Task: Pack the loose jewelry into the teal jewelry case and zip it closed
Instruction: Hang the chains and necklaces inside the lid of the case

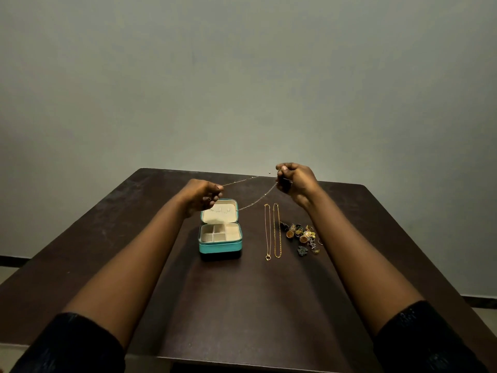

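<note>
**A:** Head view: who has the chain?

**B:** Both hands. The left hand and right hand each pinch it with curled fingers, stretching it in the air above the open case, which sits mid-desk.

**A:** How should it handle?

**B:** Probably very light and limp, and quick to tangle or snag. It is best held near its ends and lowered slowly into a compartment. Two more chains and a heap of small pieces lie beside the case, toward the desk's right edge.
</note>
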A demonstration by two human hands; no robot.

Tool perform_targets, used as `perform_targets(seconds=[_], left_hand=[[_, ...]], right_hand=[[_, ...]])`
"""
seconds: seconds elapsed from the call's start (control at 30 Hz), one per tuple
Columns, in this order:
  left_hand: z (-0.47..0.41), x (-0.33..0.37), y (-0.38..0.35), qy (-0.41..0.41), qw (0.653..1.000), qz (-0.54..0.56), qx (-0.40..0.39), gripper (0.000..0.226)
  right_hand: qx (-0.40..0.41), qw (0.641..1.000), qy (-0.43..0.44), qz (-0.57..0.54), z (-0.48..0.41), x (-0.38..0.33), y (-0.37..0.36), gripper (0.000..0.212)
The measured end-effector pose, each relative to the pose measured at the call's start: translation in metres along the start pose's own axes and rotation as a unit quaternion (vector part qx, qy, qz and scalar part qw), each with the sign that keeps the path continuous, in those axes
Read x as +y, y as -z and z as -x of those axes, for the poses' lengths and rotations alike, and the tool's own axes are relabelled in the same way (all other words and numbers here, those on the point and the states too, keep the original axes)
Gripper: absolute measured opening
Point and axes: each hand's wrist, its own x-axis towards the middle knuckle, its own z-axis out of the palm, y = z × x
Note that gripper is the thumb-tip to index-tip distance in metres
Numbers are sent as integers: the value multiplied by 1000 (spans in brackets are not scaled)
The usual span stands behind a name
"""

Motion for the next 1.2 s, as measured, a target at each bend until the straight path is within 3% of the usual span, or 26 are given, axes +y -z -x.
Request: perform_targets(seconds=[0.1,0.27,0.33,0.4,0.47,0.53,0.6,0.7,0.83,0.9,1.0,1.1,1.2], left_hand=[[-9,8,0,31,999,18,-17,18],[-23,20,9,55,967,228,-97,24],[-30,25,5,39,965,237,-105,23],[-38,28,-3,4,992,94,-81,20],[-47,28,-12,-41,992,-102,-57,17],[-58,30,-19,-102,953,-286,-18,10],[-66,33,-22,-166,878,-449,25,12],[-76,34,-26,-198,824,-530,28,17],[-87,30,-42,-227,792,-564,58,17],[-93,28,-49,-217,797,-559,65,25],[-101,23,-53,-174,826,-532,65,40],[-104,24,-55,-151,867,-466,90,24],[-104,23,-62,-90,935,-321,120,11]], right_hand=[[15,997,-23,-74,5,11,15,29],[50,990,-69,-114,19,31,42,23],[63,987,-84,-122,26,39,48,18],[87,983,-90,-134,31,48,50,12],[112,983,-93,-109,34,56,51,10],[131,986,-92,-52,36,63,50,12],[148,985,-85,20,35,69,50,14],[173,965,-65,185,37,76,49,18],[145,876,19,461,53,81,29,9],[110,850,52,513,59,88,21,23],[94,871,37,481,63,98,17,31],[81,872,39,481,67,103,16,23],[68,866,70,490,70,103,12,22]])
